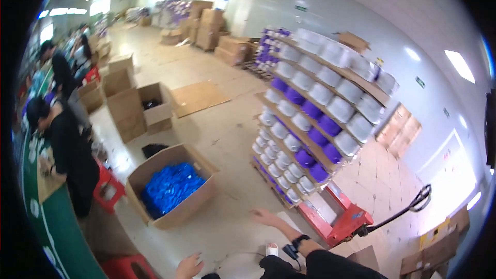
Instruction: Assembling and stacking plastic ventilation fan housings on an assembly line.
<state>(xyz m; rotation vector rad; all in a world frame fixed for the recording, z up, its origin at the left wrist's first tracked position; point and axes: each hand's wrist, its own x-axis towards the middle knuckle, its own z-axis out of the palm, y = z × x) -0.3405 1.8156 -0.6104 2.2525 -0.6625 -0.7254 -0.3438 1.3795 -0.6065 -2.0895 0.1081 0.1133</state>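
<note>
My left hand [189, 267] shows at the lower edge with its fingers apart and nothing in it. My right hand [266, 218] reaches forward over the floor, fingers stretched out, holding nothing. A dark band circles the right wrist, and a small dark device [290, 251] with a cable hangs by it. Nearest to both hands is an open cardboard box [178, 209] full of blue glossy pieces [173, 187], apart from them. To the right of my right hand stands a tall stack of white tubs [329, 76] and purple tubs [318, 137] on layered boards.
A red pallet jack [347, 223] with a black handle [421, 199] sits under the stack. Open cartons [155, 108] and a flat cardboard sheet [199, 97] lie farther off. At left, people in dark clothes [72, 150] work along a green table [54, 222]; red stools [109, 188] stand beside it.
</note>
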